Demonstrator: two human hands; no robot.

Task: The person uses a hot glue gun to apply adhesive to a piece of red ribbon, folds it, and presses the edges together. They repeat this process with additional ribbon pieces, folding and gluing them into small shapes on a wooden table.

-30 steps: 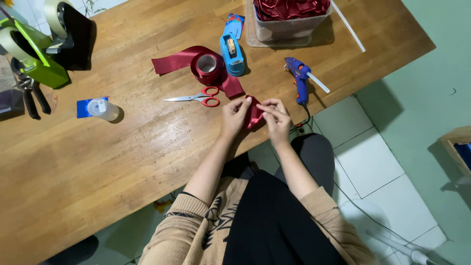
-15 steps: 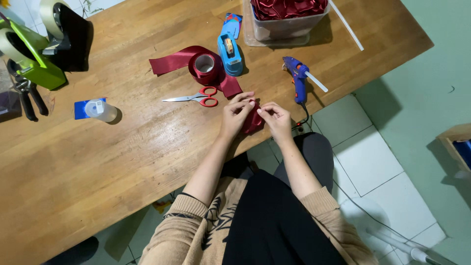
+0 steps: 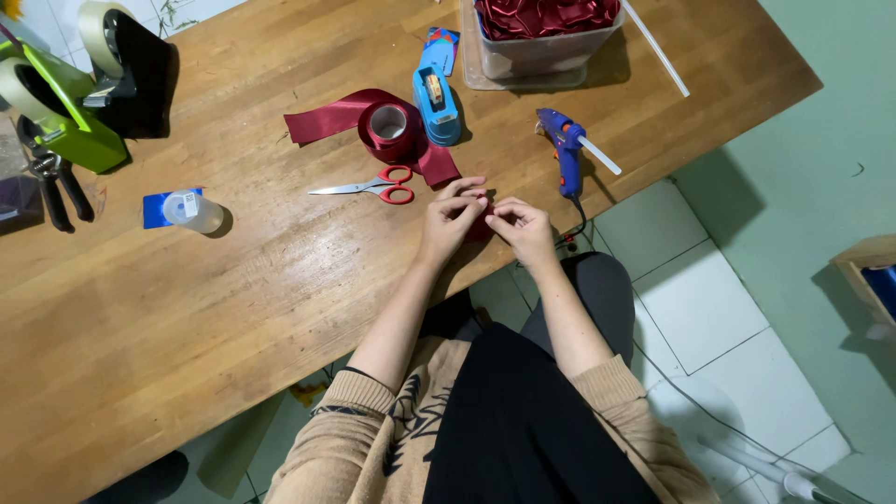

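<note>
Seemingly for a two-sided fine grip, both hands meet at the near edge of the tabletop (image 3: 233,308), just right of the scissors (image 3: 366,187): the left hand (image 3: 450,217) and right hand (image 3: 521,227) each pinch a small red ribbon piece (image 3: 482,224) between fingertips. So little of it shows between the fingers that I cannot tell its long axis. The ribbon roll (image 3: 388,125) lies beyond the scissors, and the glue gun (image 3: 564,146) sits farther right.

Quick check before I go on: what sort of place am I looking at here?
Likely a home craft table: a wooden table with a red ribbon roll, scissors and a blue glue gun.
</note>
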